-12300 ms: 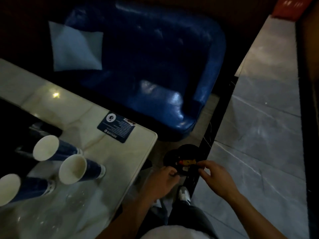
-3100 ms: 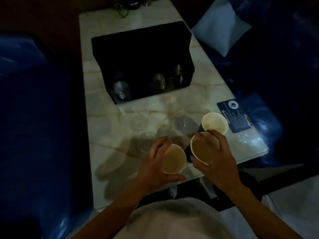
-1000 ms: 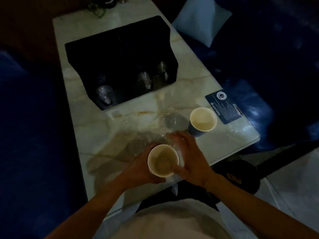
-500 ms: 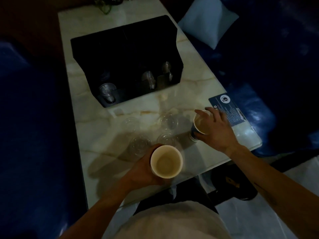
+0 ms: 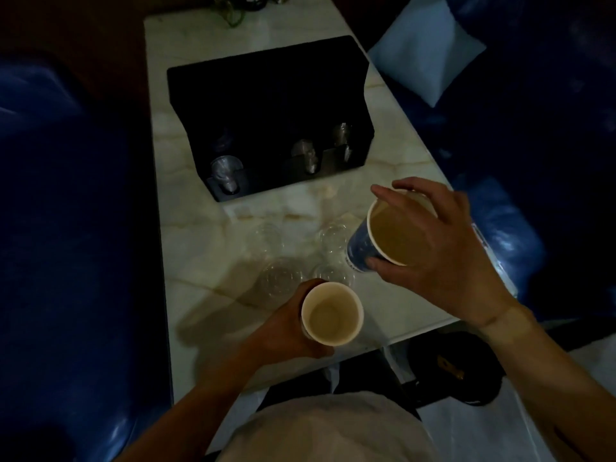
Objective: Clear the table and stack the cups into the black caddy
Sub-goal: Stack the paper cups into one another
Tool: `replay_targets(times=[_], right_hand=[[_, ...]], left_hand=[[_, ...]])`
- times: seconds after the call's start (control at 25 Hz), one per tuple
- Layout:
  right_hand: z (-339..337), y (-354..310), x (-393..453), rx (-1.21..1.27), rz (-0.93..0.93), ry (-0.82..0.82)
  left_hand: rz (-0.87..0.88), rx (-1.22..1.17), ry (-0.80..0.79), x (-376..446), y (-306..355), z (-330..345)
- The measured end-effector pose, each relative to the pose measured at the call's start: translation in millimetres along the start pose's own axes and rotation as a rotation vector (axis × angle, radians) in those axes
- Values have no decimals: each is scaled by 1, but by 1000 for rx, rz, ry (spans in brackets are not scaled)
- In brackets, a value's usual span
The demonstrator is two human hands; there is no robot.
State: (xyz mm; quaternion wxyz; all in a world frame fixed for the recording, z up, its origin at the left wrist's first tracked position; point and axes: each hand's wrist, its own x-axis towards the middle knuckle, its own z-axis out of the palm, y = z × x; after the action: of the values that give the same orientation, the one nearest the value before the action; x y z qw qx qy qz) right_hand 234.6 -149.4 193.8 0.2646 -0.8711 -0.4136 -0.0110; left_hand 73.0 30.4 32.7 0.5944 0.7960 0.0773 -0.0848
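Dim room, pale marble-look table (image 5: pixel 200 248) running away from the person. The left hand (image 5: pixel 283 331) is wrapped round a white-lined paper cup (image 5: pixel 331 314), fingers curled about its wall, mouth facing up, at about six o'clock on the tabletop and held just over the near edge. The right hand (image 5: pixel 443 261) grips a second paper cup with a dark blue outside (image 5: pixel 393 235), fingers arched over the far rim and thumb pressed against the near side; this one is tilted, mouth leaning toward the person, lifted above the table at roughly four o'clock. The two cups sit apart, not yet nested.

Between the hands and a little beyond, four clear plastic cups (image 5: pixel 281 278) stand in a loose cluster near the table's centre, hard to make out in the gloom. Past them, at twelve o'clock, stands the black rectangular caddy (image 5: pixel 266 105) with its open front facing the person. Clear cup stacks (image 5: pixel 226 171) poke out of its slots, one at the left, others toward the right; how many I cannot tell.

Off at two o'clock a light blue square cushion (image 5: pixel 426 55) rests on a dark blue glossy sofa (image 5: pixel 520 228). At nine o'clock more blue upholstery (image 5: pixel 50 195) flanks the table.
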Motion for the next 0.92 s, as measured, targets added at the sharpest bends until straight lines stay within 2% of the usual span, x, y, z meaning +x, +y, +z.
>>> replay_targets(times=[0.28, 0.44, 0.64, 0.92], right_hand=[[-22, -53, -12, 149, -128, -172], [13, -57, -30, 85, -179, -255], [67, -43, -46, -40, -155, -312], [101, -24, -58, -36, -103, -353]], left_hand=[[-132, -25, -26, 0, 0, 1], [-141, -43, -12, -3, 0, 1], [-175, -39, -18, -5, -6, 1], [-141, 54, -37, 0, -4, 2]])
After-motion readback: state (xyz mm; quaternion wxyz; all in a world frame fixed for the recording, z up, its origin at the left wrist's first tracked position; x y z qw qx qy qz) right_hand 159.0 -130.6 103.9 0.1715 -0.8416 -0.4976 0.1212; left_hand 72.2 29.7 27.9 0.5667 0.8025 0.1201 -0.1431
